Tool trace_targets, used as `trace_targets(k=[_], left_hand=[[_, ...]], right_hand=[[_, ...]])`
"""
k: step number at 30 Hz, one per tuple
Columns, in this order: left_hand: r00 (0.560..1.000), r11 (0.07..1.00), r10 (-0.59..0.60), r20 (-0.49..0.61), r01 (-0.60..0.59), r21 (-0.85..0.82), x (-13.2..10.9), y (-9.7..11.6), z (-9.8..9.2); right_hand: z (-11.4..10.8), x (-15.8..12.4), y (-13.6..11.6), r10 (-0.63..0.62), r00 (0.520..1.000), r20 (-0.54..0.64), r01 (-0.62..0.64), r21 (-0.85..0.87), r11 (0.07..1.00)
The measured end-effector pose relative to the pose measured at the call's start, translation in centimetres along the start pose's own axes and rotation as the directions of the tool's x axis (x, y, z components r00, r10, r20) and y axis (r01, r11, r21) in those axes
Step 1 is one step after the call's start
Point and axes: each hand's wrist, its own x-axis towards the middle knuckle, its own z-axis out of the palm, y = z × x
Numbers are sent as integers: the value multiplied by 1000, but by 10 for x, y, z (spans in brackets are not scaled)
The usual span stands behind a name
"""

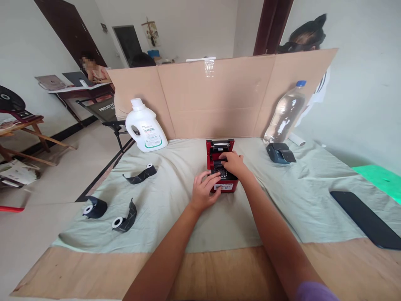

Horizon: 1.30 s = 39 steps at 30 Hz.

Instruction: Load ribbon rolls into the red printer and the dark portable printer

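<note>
A small red and black printer (226,187) stands on the cloth with its lid raised at the back. Inside its open bay lies a black paper roll (218,163). My left hand (205,190) grips the printer's near left corner, fingers over the top edge and thumb at the front face with the white label. From the right, my right hand (234,164) reaches into the bay, its bent fingers on the black roll. Part of the roll and of the bay is covered by my fingers.
Left on the cloth (175,200) lie black paper rolls (97,208) with white cores and loose tails. A white jug (146,127) and a clear bottle (285,115) stand before a cardboard screen (213,100). At right are a dark device (280,153) and a phone (365,217).
</note>
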Motion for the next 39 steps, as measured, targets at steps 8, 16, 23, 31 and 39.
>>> trace_targets(k=[8,16,23,31,39], left_hand=[[998,999,19,57,-21,49,-2,5,0],[995,998,9,97,-15,60,-3,9,2],[997,998,28,66,-31,48,-3,10,-4],[999,1000,6,32,-6,5,-3,6,-7],[975,970,-224,8,222,104,6,-24,-26]], right_hand=[[-25,5,18,56,990,-133,8,444,896],[1,22,27,199,938,-283,95,764,639],[13,-14,39,133,922,-364,186,716,672],[49,-31,51,109,976,-189,134,912,387],[62,-28,59,56,980,-191,167,942,291]])
